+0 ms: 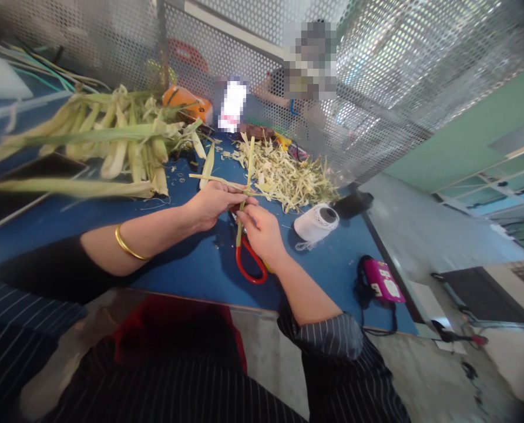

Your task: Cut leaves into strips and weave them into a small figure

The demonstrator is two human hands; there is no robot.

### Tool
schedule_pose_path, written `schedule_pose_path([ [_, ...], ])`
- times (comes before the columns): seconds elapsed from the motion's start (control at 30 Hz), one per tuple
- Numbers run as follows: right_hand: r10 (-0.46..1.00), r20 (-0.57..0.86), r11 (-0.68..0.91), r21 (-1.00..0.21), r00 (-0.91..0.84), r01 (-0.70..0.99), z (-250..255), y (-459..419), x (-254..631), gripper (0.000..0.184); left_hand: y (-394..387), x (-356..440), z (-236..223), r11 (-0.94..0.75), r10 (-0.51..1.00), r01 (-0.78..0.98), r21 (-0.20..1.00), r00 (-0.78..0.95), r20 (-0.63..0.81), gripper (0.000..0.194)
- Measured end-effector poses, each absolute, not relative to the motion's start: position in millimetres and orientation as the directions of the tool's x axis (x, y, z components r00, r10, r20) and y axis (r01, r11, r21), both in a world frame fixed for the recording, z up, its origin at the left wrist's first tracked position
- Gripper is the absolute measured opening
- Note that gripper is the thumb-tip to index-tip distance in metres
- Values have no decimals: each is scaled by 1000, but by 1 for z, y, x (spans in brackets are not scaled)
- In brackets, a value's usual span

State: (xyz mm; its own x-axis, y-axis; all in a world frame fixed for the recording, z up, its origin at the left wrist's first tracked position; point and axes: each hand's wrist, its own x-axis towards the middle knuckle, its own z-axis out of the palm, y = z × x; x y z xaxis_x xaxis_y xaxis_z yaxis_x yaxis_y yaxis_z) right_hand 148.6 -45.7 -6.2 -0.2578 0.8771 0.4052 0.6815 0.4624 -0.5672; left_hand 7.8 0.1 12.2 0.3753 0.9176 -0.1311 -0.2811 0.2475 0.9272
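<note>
Pale green husk strips (250, 160), which look like corn husk, cross each other between my two hands above the blue table. My left hand (211, 205) pinches the crossing from the left, and a thin strip end (199, 177) sticks out over its fingers. From the right, my right hand (262, 229) pinches the upright strip just below the crossing. The fingertips of both hands almost touch. Under my right hand lie scissors with red handles (249, 275); the hand hides part of their blades. A loose husk piece (208, 165) rests beyond my left hand.
A heap of shredded husk (292, 179) lies beyond my hands. White thread on a cone (313, 224) stands right, near a black cylinder (353, 204). Long husks (112, 138) pile up left. A magenta case (383, 281) sits by the right edge. Perforated metal mesh (235, 50) borders the back, a person behind it.
</note>
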Motion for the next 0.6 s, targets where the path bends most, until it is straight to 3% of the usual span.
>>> schedule_pose_path([
  [0.07,862,440,455,-455,-251,765,-3,-49,149,30,2,2,21,290,906,-233,928,378,-188,8],
  [0.2,715,689,388,-249,-119,887,6,-52,157,26,6,-7,33,261,894,-153,953,410,-179,13],
  [0.3,709,694,338,-174,-128,925,6,-48,162,23,6,-7,30,187,890,-94,978,437,-128,11],
  [0.47,824,509,397,-208,-247,894,1,-44,159,27,4,-2,18,-11,936,-10,1000,353,13,14],
  [0.6,831,488,450,-310,-266,838,4,-50,155,31,5,0,14,6,951,-28,1000,309,3,11],
])
